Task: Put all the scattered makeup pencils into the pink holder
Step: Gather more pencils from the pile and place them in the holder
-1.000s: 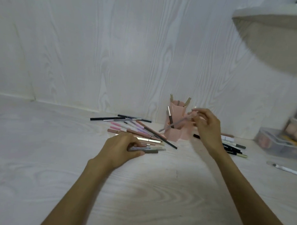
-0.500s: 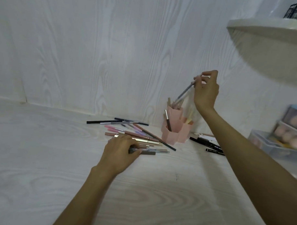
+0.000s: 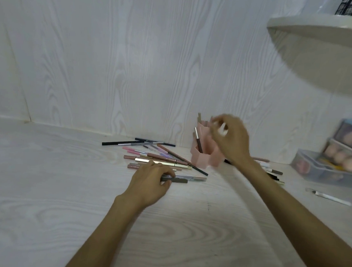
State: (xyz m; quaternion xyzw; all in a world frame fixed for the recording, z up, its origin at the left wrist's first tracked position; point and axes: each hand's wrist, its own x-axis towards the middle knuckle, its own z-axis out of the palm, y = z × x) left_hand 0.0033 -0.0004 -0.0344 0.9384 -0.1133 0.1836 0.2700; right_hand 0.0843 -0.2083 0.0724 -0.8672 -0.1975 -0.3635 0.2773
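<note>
The pink holder (image 3: 202,160) stands near the wall with a few pencils upright in it. To its left, several scattered makeup pencils (image 3: 162,157) lie in a loose pile on the white wood-grain table (image 3: 69,189). My left hand (image 3: 149,181) rests on the table at the pile's near edge, its fingers curled round two grey pencils (image 3: 181,179) that lie flat. My right hand (image 3: 230,138) hovers at the holder's top and is motion-blurred, so what its fingers hold is unclear. More pencils (image 3: 273,172) lie to the right of the holder, partly hidden by my right forearm.
A clear plastic box (image 3: 309,168) with makeup sponges stands at the right by the wall. A white brush (image 3: 332,198) lies in front of it. A rounded white shelf (image 3: 318,38) juts out at the upper right, above my right arm.
My right hand, which held a grey pencil high above the holder, has dropped down to the holder's top. My left hand has stayed on the same grey pencils.
</note>
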